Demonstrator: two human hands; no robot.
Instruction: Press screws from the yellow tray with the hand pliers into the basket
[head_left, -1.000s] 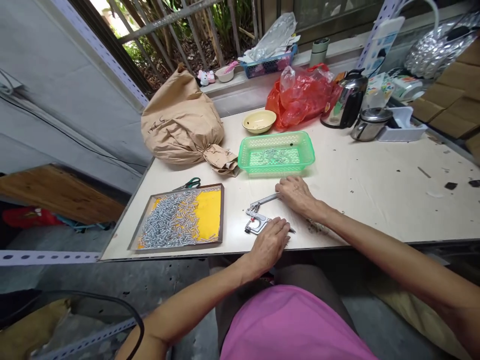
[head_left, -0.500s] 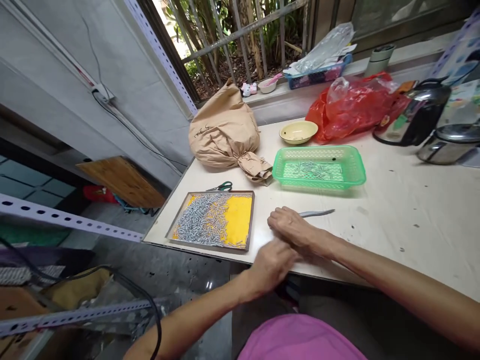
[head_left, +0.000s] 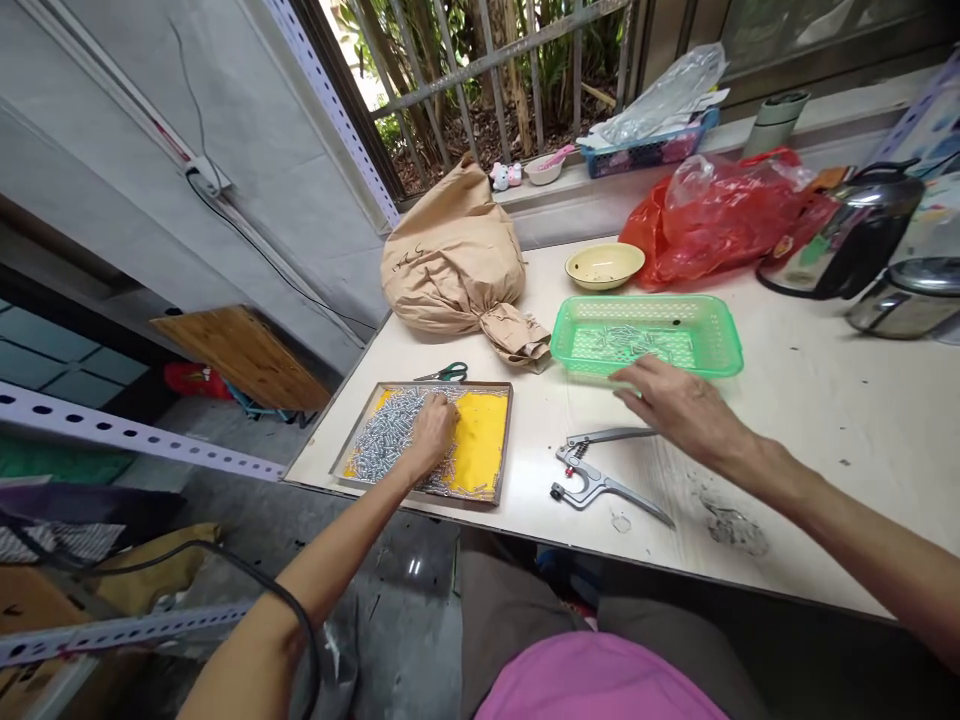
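Observation:
My left hand (head_left: 433,428) reaches into a shallow tray (head_left: 505,440) lined in yellow, its fingertips closed together among many small silvery metal pieces (head_left: 386,435). Whatever those fingers hold is hidden. Just in front of a green plastic basket (head_left: 724,350), my right hand (head_left: 671,405) hovers with thumb and fingers apart; nothing shows in it. Several of the same kind of metal pieces (head_left: 622,340) lie on the basket floor. Between my hands a pair of silver hand-press pliers (head_left: 592,485) rests on the table, its handles spread and partly under my right hand.
Scissors (head_left: 450,372) with dark green handles lie behind the tray. A tied brown bag (head_left: 454,265), a cream oval bowl (head_left: 606,265), a red plastic bag (head_left: 697,225) and a steel kettle (head_left: 847,235) stand along the back. The table's front edge runs close to my lap.
My hands were close together at the table's front, covering most of the pliers. They have parted: left went to the tray, right towards the basket. The pliers now lie in plain view.

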